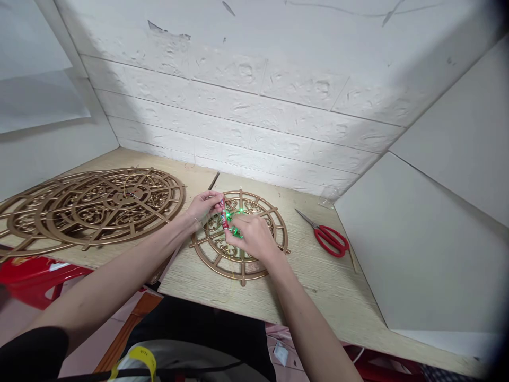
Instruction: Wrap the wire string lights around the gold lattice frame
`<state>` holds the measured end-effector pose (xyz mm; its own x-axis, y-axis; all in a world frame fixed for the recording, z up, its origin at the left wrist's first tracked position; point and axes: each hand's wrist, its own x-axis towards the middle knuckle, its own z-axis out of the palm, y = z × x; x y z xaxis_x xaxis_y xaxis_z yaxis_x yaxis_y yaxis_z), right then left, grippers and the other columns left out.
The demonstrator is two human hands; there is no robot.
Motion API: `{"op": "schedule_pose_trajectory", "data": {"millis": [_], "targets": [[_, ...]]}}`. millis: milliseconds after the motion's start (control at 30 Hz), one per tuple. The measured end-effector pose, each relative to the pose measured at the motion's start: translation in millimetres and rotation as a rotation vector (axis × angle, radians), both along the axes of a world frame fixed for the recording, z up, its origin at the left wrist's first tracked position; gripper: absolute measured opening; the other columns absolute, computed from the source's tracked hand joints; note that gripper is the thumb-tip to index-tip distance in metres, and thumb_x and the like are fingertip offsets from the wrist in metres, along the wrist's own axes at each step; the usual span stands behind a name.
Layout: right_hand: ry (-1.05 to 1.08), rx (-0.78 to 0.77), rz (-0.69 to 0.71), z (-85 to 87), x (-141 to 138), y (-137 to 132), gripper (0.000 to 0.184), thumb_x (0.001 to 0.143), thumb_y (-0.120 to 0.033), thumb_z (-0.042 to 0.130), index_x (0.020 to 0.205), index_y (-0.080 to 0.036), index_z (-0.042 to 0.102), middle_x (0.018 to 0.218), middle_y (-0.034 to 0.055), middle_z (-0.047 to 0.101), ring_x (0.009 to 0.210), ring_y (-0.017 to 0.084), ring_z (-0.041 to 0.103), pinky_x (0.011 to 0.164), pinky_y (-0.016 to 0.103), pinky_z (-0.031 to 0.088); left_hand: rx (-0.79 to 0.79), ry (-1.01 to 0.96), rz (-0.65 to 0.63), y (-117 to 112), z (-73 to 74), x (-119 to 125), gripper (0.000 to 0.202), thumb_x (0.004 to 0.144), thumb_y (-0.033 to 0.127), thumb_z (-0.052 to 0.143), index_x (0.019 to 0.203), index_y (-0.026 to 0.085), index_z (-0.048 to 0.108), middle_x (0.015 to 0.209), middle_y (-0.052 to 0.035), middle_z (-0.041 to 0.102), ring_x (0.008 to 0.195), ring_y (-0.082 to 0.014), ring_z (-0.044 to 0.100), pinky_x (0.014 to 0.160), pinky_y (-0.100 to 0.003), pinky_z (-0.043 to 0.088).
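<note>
My left hand (205,205) pinches the top end of a small red battery (224,216), with its fingers closed. At the lower end of the battery, my right hand (254,233) is closed, its thumb pressed near that end and its fingers curled. Several small green lights (228,215) glow between the hands. A thin yellow wire (229,260) trails down below them. Beneath both hands lies a round gold lattice panel (243,276) with scroll ornaments, flat on the wooden table (314,292). Where the wire ends meet the battery is hidden by my fingers.
Red-handled scissors (332,241) lie to the right of the panel. A stack of similar gold lattice panels (139,207) covers the left side of the table. A white brick-patterned wall (238,111) rises behind, and a red plastic stool (35,281) stands below the left edge.
</note>
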<state>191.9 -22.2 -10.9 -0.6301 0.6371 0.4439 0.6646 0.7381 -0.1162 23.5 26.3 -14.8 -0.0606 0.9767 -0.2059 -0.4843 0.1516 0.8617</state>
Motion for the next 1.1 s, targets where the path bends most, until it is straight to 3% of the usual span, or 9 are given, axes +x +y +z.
{"op": "schedule_pose_trajectory", "data": {"millis": [467,700,900,1033,1100], "targets": [[0.025,0.006,0.016,-3.7,0.1,0.6,0.018,0.086,-0.026,0.059,0.073,-0.016,0.066,0.071,0.0045,0.067,0.065,0.016,0.057,0.061,0.027,0.034,-0.019,0.05,0.023,-5.8,7.0,4.3,0.016,0.072,0.002,0.071,0.062,0.01,0.062,0.051,0.0005,0.056,0.041,-0.003,0.047,0.043,-0.011,0.046],[0.429,-0.378,0.166,5.9,7.5,0.0,0.018,0.085,-0.024,0.06,0.07,-0.017,0.067,0.06,-0.0014,0.063,0.052,0.01,0.052,0.053,0.023,0.037,0.019,0.022,-0.075,-3.5,4.9,-3.4,0.01,0.074,0.005,0.072,0.069,0.009,0.064,0.056,-0.0014,0.06,0.041,-0.0029,0.048,0.041,-0.01,0.043],[0.791,-0.415,-0.03,5.8,14.0,10.1,0.025,0.092,-0.038,0.054,0.086,-0.018,0.069,0.08,0.003,0.072,0.067,0.016,0.061,0.062,0.027,0.046,0.02,0.02,-0.197,-3.3,2.9,-5.7,0.005,0.077,0.008,0.07,0.075,0.01,0.066,0.061,-0.0047,0.064,0.043,-0.0038,0.051,0.041,-0.01,0.043],[0.821,-0.422,-0.147,-4.3,8.2,18.5,0.024,0.089,-0.036,0.057,0.102,-0.018,0.067,0.102,0.0068,0.072,0.088,0.019,0.065,0.08,0.032,0.05,0.032,0.014,-0.25,-5.5,1.9,-4.7,0.009,0.074,0.01,0.074,0.075,0.011,0.066,0.06,-0.0029,0.063,0.043,-0.0041,0.051,0.041,-0.011,0.044],[0.807,-0.484,-0.139,-9.7,5.1,21.4,0.024,0.089,-0.035,0.057,0.104,-0.017,0.065,0.103,0.0076,0.071,0.089,0.019,0.065,0.082,0.033,0.05,0.032,0.012,-0.25,-6.1,2.2,-4.2,0.009,0.073,0.01,0.075,0.075,0.011,0.065,0.061,-0.0034,0.063,0.043,-0.0043,0.052,0.041,-0.011,0.044]]}}
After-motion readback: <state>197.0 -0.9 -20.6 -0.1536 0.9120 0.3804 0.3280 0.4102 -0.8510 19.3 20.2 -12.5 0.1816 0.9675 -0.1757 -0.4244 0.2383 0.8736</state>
